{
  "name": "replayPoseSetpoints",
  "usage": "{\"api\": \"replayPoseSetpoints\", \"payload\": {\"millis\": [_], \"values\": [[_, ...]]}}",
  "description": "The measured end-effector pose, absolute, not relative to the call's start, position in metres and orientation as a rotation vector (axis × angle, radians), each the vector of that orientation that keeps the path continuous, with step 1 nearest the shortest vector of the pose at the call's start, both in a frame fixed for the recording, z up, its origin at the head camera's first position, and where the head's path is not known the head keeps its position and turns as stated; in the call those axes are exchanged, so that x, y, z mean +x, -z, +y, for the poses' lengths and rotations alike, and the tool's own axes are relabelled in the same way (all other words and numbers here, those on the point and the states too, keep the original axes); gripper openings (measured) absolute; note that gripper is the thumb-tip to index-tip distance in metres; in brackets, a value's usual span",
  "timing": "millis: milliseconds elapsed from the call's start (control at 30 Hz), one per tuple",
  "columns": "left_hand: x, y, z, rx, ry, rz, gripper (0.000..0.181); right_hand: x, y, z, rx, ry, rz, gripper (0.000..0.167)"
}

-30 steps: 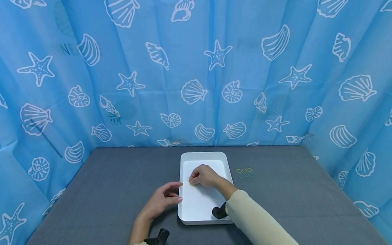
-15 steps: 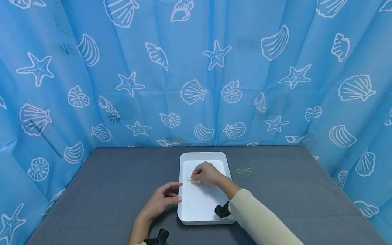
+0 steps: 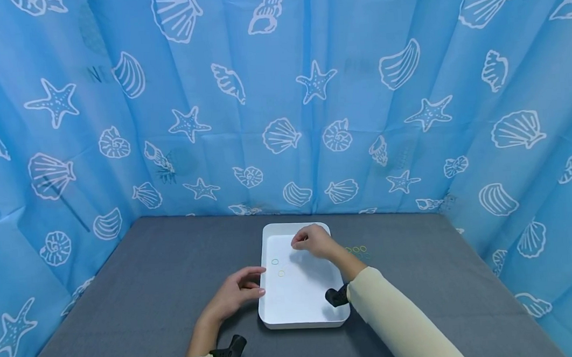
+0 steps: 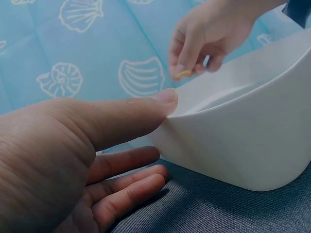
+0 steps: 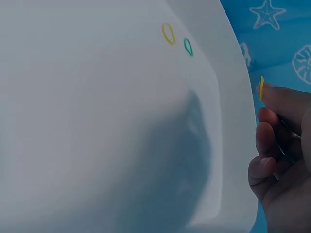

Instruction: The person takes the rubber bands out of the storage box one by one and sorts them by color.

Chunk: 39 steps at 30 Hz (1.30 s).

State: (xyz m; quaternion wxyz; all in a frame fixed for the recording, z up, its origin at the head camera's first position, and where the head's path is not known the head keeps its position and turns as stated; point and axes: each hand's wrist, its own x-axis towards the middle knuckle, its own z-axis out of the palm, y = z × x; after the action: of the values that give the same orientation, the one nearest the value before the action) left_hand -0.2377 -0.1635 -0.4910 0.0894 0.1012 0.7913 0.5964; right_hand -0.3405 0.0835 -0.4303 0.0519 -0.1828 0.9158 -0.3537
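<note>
curtain (image 3: 282, 100): blue, white shell-and-starfish print | tray (image 3: 302, 301): white | rings (image 5: 262, 89): yellow, green | table (image 3: 183, 259): grey

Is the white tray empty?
Not empty: the right wrist view shows a yellow ring and a green ring lying in the white tray.

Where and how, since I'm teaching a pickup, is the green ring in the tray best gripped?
Probably pinch the green ring by its right edge, coming from above right: it is thin, lies flat, and the left wall of the tray stands close.
</note>
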Motion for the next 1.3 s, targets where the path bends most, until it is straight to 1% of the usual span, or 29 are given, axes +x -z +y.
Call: {"api": "replayPoseSetpoints", "payload": {"millis": [267,600,1100,1300], "values": [[-0.237,0.490,-0.164,0.285,-1.776,2.365,0.051,-0.347,0.422,0.107,-0.469,1.138,2.819,0.006],[-0.237,0.491,-0.164,0.289,-1.777,2.359,0.051,-0.347,0.425,0.137,-0.425,1.207,2.887,0.006],[-0.236,0.489,-0.162,0.290,-1.782,2.360,0.050,-0.342,0.443,0.191,-0.413,1.255,2.960,0.007],[-0.236,0.491,-0.162,0.281,-1.778,2.365,0.050,-0.338,0.450,0.206,-0.356,1.217,2.984,0.008]]}}
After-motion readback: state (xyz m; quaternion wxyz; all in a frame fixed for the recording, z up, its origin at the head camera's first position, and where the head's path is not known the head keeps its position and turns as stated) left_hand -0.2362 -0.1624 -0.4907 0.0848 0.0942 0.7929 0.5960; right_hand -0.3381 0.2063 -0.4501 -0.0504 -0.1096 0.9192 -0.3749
